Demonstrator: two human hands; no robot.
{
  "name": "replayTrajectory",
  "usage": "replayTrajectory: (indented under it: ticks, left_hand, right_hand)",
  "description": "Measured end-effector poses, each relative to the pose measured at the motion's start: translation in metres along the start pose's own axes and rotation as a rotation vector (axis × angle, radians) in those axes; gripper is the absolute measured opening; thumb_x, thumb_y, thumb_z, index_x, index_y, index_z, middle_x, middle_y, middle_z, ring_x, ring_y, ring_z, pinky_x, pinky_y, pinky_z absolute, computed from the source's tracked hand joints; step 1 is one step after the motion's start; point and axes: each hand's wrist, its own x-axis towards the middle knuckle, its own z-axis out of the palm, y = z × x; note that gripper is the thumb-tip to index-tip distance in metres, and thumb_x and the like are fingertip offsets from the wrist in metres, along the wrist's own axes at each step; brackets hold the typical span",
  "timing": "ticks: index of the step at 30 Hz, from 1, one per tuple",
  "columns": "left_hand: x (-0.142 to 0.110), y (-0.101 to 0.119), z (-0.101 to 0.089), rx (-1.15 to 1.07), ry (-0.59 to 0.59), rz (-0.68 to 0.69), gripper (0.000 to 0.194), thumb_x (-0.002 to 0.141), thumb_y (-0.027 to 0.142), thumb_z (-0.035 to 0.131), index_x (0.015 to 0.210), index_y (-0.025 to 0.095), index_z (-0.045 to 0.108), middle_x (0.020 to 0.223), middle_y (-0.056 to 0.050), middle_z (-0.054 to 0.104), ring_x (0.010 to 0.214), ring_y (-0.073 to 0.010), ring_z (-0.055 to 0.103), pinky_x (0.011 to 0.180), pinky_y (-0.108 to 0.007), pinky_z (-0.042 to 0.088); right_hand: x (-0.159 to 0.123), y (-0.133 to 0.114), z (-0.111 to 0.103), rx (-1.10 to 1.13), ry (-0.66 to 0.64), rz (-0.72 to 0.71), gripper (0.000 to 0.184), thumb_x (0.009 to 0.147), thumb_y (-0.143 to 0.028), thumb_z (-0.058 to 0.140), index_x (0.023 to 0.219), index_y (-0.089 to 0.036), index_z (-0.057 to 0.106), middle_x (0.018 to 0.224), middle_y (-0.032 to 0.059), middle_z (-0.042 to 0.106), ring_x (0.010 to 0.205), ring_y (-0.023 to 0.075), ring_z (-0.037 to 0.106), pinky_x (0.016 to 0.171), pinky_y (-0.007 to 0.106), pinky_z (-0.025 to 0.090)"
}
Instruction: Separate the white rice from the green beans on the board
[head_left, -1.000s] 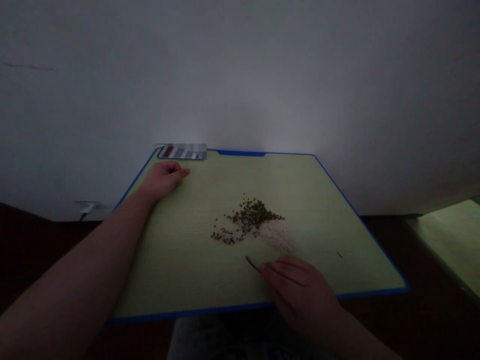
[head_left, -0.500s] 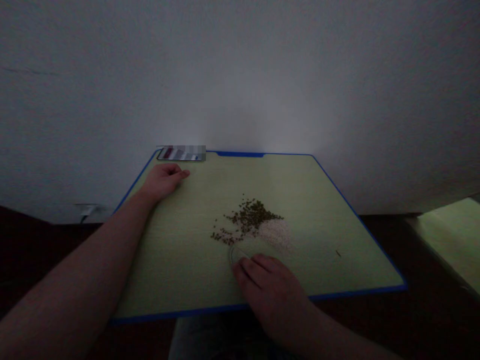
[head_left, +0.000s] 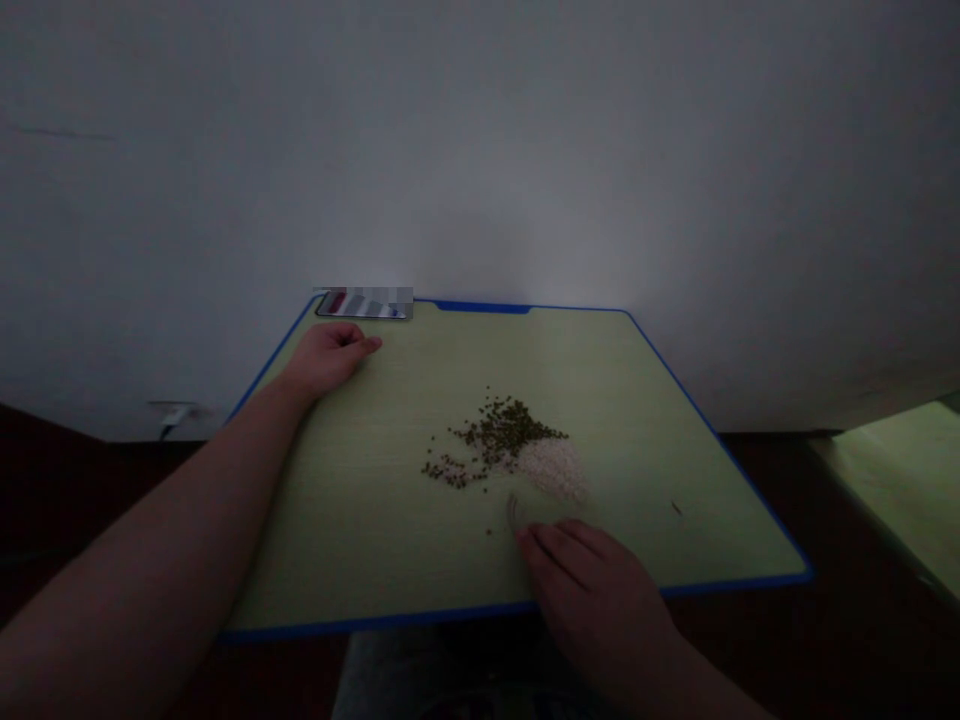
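Mung beans (head_left: 499, 435) and white rice (head_left: 553, 470) are left heaped, touching, mid-frame on a green board (head_left: 360, 540); the left hand (head_left: 326, 360) and right hand (head_left: 592, 600) are held apart, empty.

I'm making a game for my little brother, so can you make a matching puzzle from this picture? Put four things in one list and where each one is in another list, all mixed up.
Things:
1. left hand
2. right hand
3. dark seeds
4. pale grains

Places:
A. in a loose heap near the middle of the green board
B. near the far left corner of the board
C. touching the seeds, on their right side
D. over the near edge of the board

Right pairs: 1-B, 2-D, 3-A, 4-C
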Motion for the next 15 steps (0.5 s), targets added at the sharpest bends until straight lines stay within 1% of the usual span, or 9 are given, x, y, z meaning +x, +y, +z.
replayTrajectory:
  ticks: [3,7,11,15]
  left_hand:
    - [0.001,-0.001,0.000,0.003,-0.004,-0.005,0.033,0.072,0.047,0.065,0.056,0.021,0.050,0.050,0.004,0.042,0.048,-0.0108,0.036,0.049,-0.026,0.030]
    - [0.000,0.000,0.000,0.009,0.005,0.002,0.034,0.071,0.047,0.065,0.056,0.021,0.049,0.049,0.004,0.042,0.047,-0.0106,0.036,0.049,-0.026,0.030]
    - [-0.002,0.002,0.000,0.000,0.006,0.001,0.033,0.071,0.047,0.064,0.056,0.021,0.050,0.049,0.004,0.041,0.047,-0.0107,0.036,0.049,-0.026,0.030]
    - [-0.001,0.000,0.000,0.018,0.007,0.007,0.033,0.072,0.047,0.064,0.056,0.021,0.051,0.050,0.003,0.043,0.048,-0.0112,0.037,0.049,-0.027,0.030]
  right_hand:
    - [0.004,-0.006,0.007,0.055,0.016,-0.031,0.040,0.080,-0.004,0.050,0.116,-0.008,0.067,0.096,0.0116,0.076,0.084,0.0233,0.067,0.075,0.034,0.058]
    - [0.014,-0.003,0.012,0.095,0.033,-0.035,0.036,0.083,-0.002,0.050,0.115,-0.007,0.067,0.097,0.0123,0.076,0.083,0.0223,0.067,0.078,0.034,0.058]
    - [0.024,0.008,0.010,0.176,0.028,-0.059,0.032,0.088,-0.005,0.049,0.114,-0.009,0.068,0.099,0.0102,0.077,0.087,0.0209,0.067,0.081,0.034,0.057]
    - [0.024,0.013,0.006,0.235,0.025,-0.123,0.031,0.092,-0.008,0.047,0.113,-0.012,0.068,0.098,0.0077,0.077,0.083,0.0200,0.066,0.077,0.033,0.056]
